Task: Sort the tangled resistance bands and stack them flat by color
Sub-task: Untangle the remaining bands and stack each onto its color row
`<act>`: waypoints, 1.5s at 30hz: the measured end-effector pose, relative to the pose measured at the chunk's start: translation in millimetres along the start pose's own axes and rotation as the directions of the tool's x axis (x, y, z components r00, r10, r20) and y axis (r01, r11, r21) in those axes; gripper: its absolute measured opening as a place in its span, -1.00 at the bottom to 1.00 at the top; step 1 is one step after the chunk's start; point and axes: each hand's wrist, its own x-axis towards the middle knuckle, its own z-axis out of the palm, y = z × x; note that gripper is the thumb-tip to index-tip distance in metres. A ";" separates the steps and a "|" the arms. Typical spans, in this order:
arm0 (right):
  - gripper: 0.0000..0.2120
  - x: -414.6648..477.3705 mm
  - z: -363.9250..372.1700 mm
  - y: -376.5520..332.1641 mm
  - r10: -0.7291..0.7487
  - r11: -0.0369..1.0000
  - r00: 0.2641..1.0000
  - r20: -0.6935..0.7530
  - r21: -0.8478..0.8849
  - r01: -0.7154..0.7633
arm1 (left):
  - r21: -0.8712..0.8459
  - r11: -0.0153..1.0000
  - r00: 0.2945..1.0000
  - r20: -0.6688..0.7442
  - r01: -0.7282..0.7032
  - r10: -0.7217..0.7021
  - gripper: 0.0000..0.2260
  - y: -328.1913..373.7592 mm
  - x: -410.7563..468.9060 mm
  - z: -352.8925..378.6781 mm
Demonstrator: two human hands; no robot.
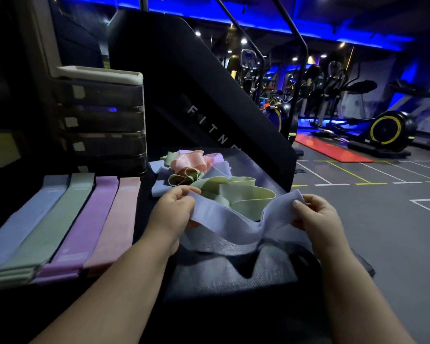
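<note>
A blue-grey resistance band hangs slack between my two hands above the dark surface. My left hand pinches its left end and my right hand pinches its right end. Just behind it lies the tangled pile of green, pink, lilac and blue bands. To the left, four flat stacks lie side by side: blue, green, purple and pink.
A dark drawer unit with a white top stands behind the stacks. A black slanted machine panel rises behind the pile. The surface's right edge drops to the gym floor, with exercise bikes far off.
</note>
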 end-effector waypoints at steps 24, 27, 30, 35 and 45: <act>-0.74 -31.7 83.5 -38.9 0.088 0.994 0.990 0.114 -0.072 -0.080 | 0.438 0.894 0.990 -0.065 -0.088 0.129 -0.94 23.1 -57.9 -139.4; -0.51 -25.4 105.1 -53.1 0.019 0.982 0.991 0.133 -0.186 0.006 | 0.394 0.918 0.997 -0.042 -0.048 0.070 -0.91 24.3 -58.8 -153.9; -0.55 -22.4 129.7 -65.8 -0.025 0.974 0.994 0.102 -0.221 0.047 | 0.378 0.926 1.000 -0.013 -0.016 0.022 -0.85 24.7 -59.3 -165.6; -0.72 -10.4 177.3 -75.0 -0.050 0.969 0.997 0.062 -0.240 0.063 | 0.399 0.917 1.000 0.021 -0.003 -0.005 -0.80 22.1 -55.4 -180.5; -0.76 2.5 287.9 -67.4 0.039 0.974 0.976 0.216 -0.225 0.010 | 0.587 0.807 0.992 -0.053 -0.062 0.115 -0.84 18.1 -56.4 -228.0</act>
